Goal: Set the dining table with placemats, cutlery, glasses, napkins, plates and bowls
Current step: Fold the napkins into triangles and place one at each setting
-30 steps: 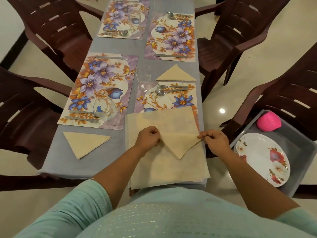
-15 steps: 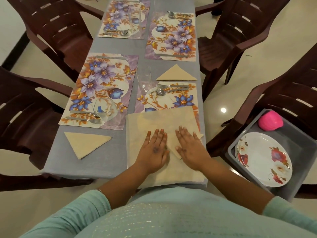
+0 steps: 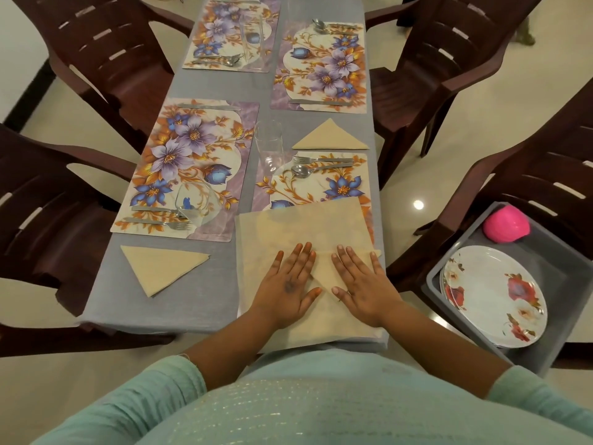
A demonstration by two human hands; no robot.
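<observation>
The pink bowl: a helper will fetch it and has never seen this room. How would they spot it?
Look right of the table to the grey tub. The pink bowl lies upside down in its far corner, beyond the flowered plates, the only pink thing there.

Beige napkins (image 3: 305,226), purple-and-orange floral placemats (image 3: 189,162), grey tablecloth (image 3: 205,284)

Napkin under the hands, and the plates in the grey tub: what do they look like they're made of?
Napkin: apparently thin beige cloth, possibly paper; matte, lies limp, holds a fold.
Plates: glossy white with a red floral print; melamine or glazed ceramic, can't tell which.
Grey tub: looks like matte moulded plastic.
</observation>
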